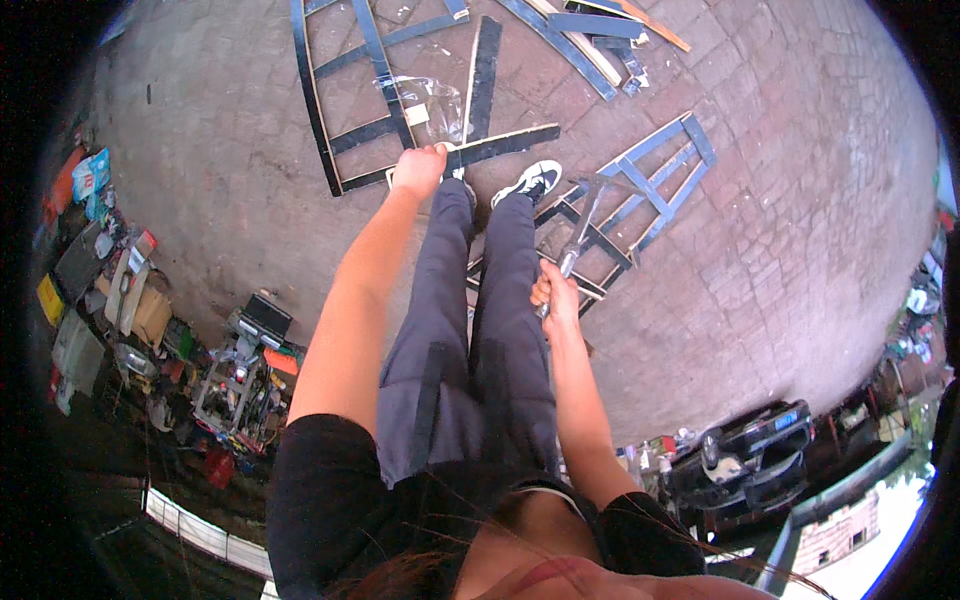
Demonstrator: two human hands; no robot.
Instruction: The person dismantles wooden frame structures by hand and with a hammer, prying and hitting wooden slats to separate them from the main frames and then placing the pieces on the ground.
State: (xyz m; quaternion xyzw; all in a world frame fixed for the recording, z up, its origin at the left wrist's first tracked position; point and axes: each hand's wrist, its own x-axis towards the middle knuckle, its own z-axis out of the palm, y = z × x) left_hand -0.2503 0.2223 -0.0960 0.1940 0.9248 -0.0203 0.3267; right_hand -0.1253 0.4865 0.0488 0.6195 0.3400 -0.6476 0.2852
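My left hand (420, 171) is closed around the near end of a dark-faced wooden slat (514, 142), which points off to the right above my shoes. In my right hand (556, 296) is a metal-handled hammer (581, 225), its head up and away from me. Beneath the hammer, a dark slatted wooden frame (649, 184) lies on the paving beside my right shoe. A larger frame of dark slats (367, 52) rests ahead of my left hand, with clear plastic film (431, 97) over part of it. Another loose slat (484, 75) lies close by.
More loose wooden strips (592, 34) are piled on the brick paving (787, 210) at the top. Along the left stand boxes and clutter (150, 315) and a cart of tools (232, 390). A dark car (750, 457) is parked behind on the right.
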